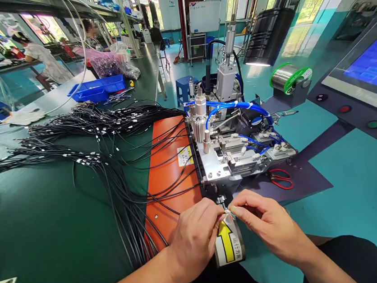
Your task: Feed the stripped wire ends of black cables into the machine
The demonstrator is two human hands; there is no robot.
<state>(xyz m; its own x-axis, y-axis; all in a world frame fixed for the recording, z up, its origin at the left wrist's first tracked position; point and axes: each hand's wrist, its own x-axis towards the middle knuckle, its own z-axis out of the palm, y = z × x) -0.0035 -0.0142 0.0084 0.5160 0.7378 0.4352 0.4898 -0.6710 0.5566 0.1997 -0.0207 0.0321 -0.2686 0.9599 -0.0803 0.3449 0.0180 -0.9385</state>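
Observation:
My left hand [195,234] pinches the end of a black cable; most of that cable is hidden behind the fingers. From its tip fan thin coloured wires [230,213], and the thumb and forefinger of my right hand [272,222] are closed on them. Both hands meet just above a rounded metal cover with a yellow arrow label [227,241]. Right behind the fingertips stands a bench machine [240,149] with metal cylinders and blue air tubes. Several black cables [177,190] run across its orange plate [168,162] on the left.
Bundles of black cables [111,123] lie on the green bench [49,230]. Farther back is a blue tray [99,89]. Red-handled scissors [281,178] rest beside the machine. A solder wire spool [290,77], a lamp [267,37] and a screen [376,70] are at right. Two people sit at far left.

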